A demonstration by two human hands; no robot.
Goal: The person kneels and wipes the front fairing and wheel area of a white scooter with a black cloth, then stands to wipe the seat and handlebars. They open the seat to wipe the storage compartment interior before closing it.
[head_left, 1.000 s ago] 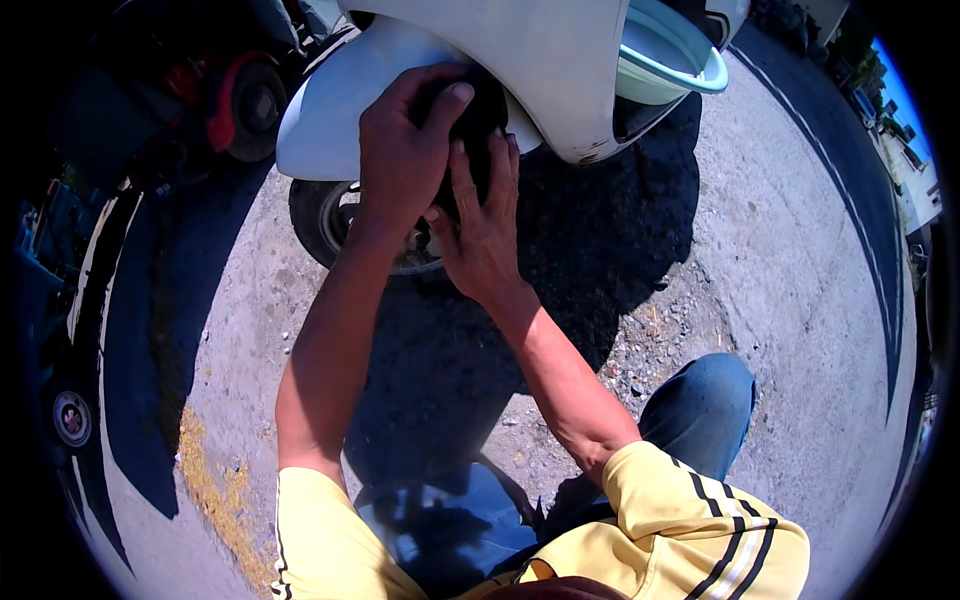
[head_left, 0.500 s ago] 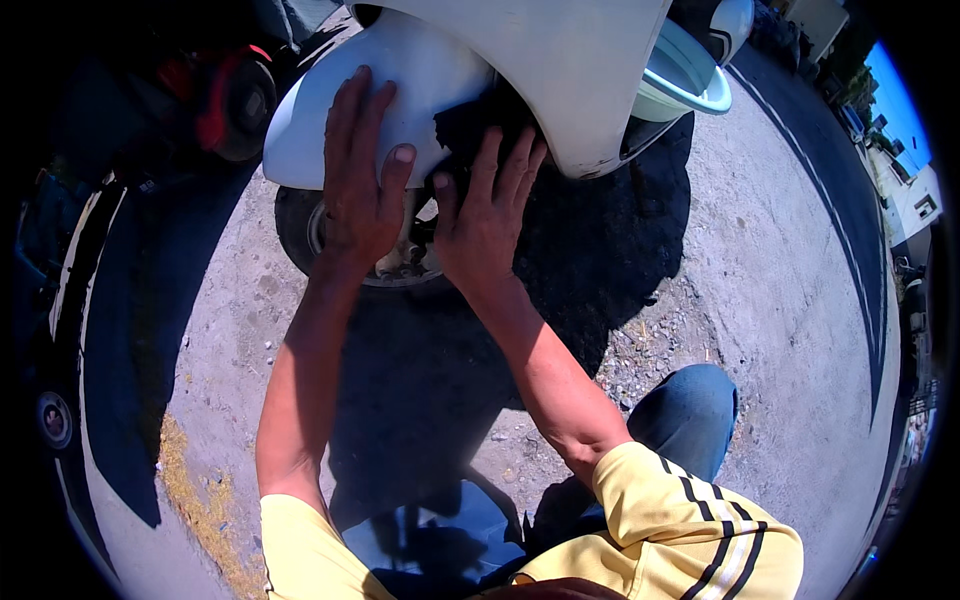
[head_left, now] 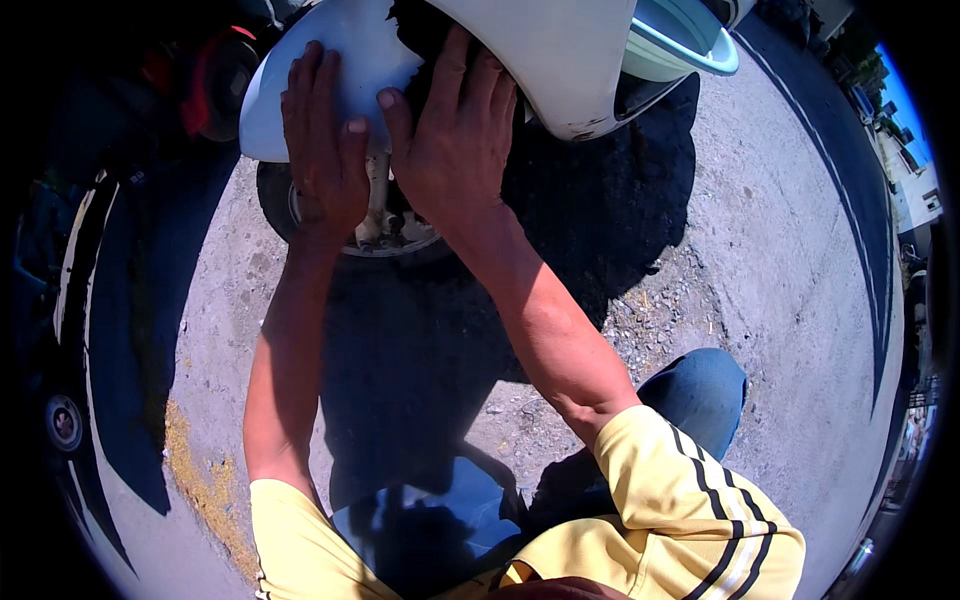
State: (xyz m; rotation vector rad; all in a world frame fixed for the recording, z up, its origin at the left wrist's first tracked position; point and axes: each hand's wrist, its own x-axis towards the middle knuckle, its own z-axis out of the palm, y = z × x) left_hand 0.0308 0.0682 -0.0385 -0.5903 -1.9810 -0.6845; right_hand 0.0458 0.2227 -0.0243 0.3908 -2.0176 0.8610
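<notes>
At the centre of our work is the pale fender (head_left: 348,62), fixed over the front wheel (head_left: 275,195) of the scooter, near the upper edge of the view. Its right side ends in a ragged edge beside a dark patch (head_left: 420,28); whether that is a hole or something black, we cannot tell.

Our left hand (head_left: 328,160) lies along the fender's lower edge, fingers straight and close together, thumb apart, clasping nothing we can see; laid flat like that, it probably steadies the shell. Our right hand (head_left: 455,150) reaches over the dark patch, thumb toward the ragged edge and fingers stretched out, loosely spread. It seems set there to feel or press around the break, though we cannot tell what the fingertips touch.

Just right of it slopes the white body panel (head_left: 550,45), and beyond that sits a mint basin (head_left: 655,55), perhaps put there to be within reach. Below, we crouch over the gravelly ground (head_left: 780,270), knee (head_left: 700,405) bent, likely to bring both arms level with the fender.
</notes>
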